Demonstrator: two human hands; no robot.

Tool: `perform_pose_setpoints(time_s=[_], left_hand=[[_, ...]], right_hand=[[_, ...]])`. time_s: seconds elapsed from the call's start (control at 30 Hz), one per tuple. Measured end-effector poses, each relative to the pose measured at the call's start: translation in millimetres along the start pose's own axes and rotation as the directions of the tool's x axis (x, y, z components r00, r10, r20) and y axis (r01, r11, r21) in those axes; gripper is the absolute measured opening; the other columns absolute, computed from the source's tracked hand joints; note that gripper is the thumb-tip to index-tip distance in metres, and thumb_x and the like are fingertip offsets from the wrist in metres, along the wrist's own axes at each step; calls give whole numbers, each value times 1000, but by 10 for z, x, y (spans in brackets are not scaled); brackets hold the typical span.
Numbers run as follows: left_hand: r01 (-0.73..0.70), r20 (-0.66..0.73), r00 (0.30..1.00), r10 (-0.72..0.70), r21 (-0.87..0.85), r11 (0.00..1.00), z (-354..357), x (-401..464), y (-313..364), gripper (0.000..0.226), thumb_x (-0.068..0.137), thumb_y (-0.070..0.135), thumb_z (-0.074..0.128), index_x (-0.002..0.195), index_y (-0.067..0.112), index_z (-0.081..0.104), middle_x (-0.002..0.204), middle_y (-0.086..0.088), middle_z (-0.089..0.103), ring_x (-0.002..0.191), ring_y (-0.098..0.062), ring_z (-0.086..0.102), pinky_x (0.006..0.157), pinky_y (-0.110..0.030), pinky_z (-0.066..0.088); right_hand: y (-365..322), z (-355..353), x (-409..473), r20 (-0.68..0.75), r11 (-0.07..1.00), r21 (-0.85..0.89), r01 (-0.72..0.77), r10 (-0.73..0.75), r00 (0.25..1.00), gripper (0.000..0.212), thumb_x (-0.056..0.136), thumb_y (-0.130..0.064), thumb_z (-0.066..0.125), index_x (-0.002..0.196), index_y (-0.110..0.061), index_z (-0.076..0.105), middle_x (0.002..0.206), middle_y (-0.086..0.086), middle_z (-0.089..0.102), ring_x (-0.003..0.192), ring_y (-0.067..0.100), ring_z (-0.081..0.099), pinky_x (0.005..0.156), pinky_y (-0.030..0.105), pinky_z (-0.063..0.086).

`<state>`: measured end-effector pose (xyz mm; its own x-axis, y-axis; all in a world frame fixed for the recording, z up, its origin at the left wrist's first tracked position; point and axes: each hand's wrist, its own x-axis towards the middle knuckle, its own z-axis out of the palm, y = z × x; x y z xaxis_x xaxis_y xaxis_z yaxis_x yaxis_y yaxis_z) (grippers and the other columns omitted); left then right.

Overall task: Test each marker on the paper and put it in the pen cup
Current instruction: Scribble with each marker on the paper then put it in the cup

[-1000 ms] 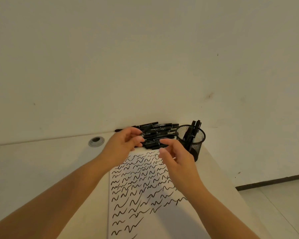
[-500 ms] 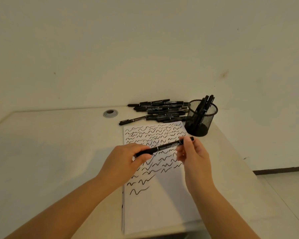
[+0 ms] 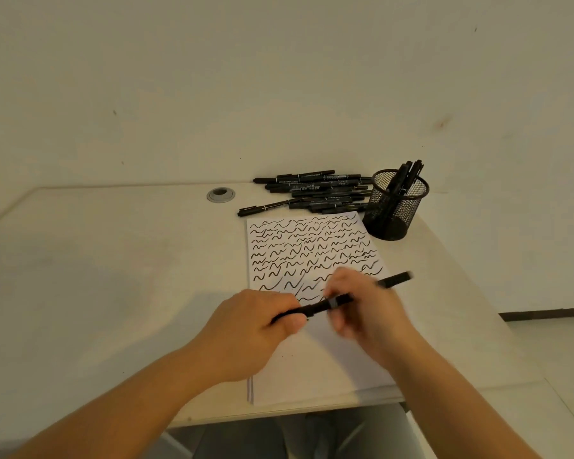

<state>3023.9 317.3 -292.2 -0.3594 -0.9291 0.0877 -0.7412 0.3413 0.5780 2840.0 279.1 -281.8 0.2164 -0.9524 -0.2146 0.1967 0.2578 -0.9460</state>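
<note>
The one head view looks down on a pale table [image 3: 113, 276] set against a wall, with a sheet of paper [image 3: 315, 359] lying near its front edge, its upper half crowded with black squiggles and its lower half blank. Above the lower rows of squiggles both hands hold a single black marker [image 3: 315, 306] level in the air, clear of the sheet. The left hand [image 3: 256, 329] has its fingers curled round the marker's near end, thumb along the barrel. The right hand [image 3: 365, 309] is blurred, but its fingers appear to be wrapped round the middle of the barrel, and the far end of the marker, which seems to be its cap [image 3: 396, 279], sticks out beyond them toward the right. Whether the cap is seated or already sliding off cannot be told through the blur. This looks like the uncapping step for one more marker. The next move, as I judge it, calls for a straight pull apart along the barrel, then bringing the tip down on blank paper below the last row. At the back of the table a pile of markers [image 3: 315, 192] lies just beyond the paper's top edge, and the mesh pen cup [image 3: 395, 207] stands upright at the paper's far right corner with several markers in it; a round grommet [image 3: 220, 195] sits left of the pile.
</note>
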Motion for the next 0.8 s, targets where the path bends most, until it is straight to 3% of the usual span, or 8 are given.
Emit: perform_pose_setpoints(time_s=[0.07, 0.13, 0.23, 0.3, 0.37, 0.5, 0.7, 0.8], left_hand=[[126, -98, 983, -152, -231, 965, -106, -46, -154, 28, 90, 38, 48, 63, 29, 51, 49, 13, 54, 47, -4, 42, 52, -26, 34], [186, -240, 938, -250, -259, 948, -200, -77, -357, 26, 84, 40, 42, 63, 27, 52, 52, 11, 59, 50, -11, 48, 57, -34, 40], [173, -249, 944, -216, -186, 967, -136, -8, -415, 23, 90, 43, 41, 74, 32, 53, 70, 23, 65, 62, -7, 57, 68, -35, 47], [152, -175, 965, -195, -236, 960, -34, 104, -349, 19, 93, 41, 41, 82, 34, 55, 82, 24, 68, 79, -2, 62, 78, -32, 50], [150, -124, 975, -185, -249, 957, 32, 199, -342, 16, 94, 35, 43, 83, 35, 54, 91, 16, 69, 91, -6, 63, 84, -38, 49], [163, -142, 969, -203, -251, 954, 32, 225, -424, 18, 95, 33, 42, 83, 40, 55, 93, 13, 69, 90, -9, 63, 84, -40, 49], [167, -170, 963, -209, -231, 959, 54, 209, -426, 18, 95, 33, 43, 89, 29, 60, 91, 6, 69, 86, -18, 62, 79, -45, 49], [159, -172, 964, -202, -234, 959, 56, 207, -420, 19, 94, 33, 43, 90, 26, 60, 91, 3, 69, 86, -20, 62, 79, -47, 48]], right_hand=[[-121, -251, 51, -198, 993, 82, 89, -72, 978, 30, 83, -1, 41, 56, -7, 53, 42, 7, 38, 28, 15, 32, 33, 13, 19], [-195, -452, 51, -258, 986, -81, 147, -164, 952, 31, 85, -3, 44, 58, -8, 57, 43, 9, 46, 33, 17, 35, 33, 17, 23], [-46, -379, -2, -34, 925, -356, 133, -155, 987, 17, 85, -8, 57, 71, -14, 65, 59, 4, 66, 48, 11, 56, 40, 18, 39], [90, -237, -31, 98, 902, -403, 157, -128, 987, 13, 83, -8, 62, 80, -19, 70, 73, 1, 72, 62, 6, 62, 49, 16, 45], [185, -187, -14, 69, 892, -390, 229, -220, 973, 10, 84, -9, 61, 81, -15, 69, 69, 0, 71, 61, 4, 62, 53, 13, 45], [234, -259, 27, -187, 811, -523, 264, -411, 892, 21, 85, -13, 57, 64, -11, 59, 49, -1, 61, 45, 5, 51, 47, 10, 39], [270, -169, -26, 52, 785, -529, 321, -348, 936, 22, 87, -15, 57, 66, -21, 59, 53, -3, 63, 49, 2, 55, 52, 8, 41], [270, -181, -21, 26, 766, -548, 336, -386, 922, 24, 88, -16, 56, 65, -22, 58, 55, -4, 63, 51, 2, 53, 53, 8, 41]])
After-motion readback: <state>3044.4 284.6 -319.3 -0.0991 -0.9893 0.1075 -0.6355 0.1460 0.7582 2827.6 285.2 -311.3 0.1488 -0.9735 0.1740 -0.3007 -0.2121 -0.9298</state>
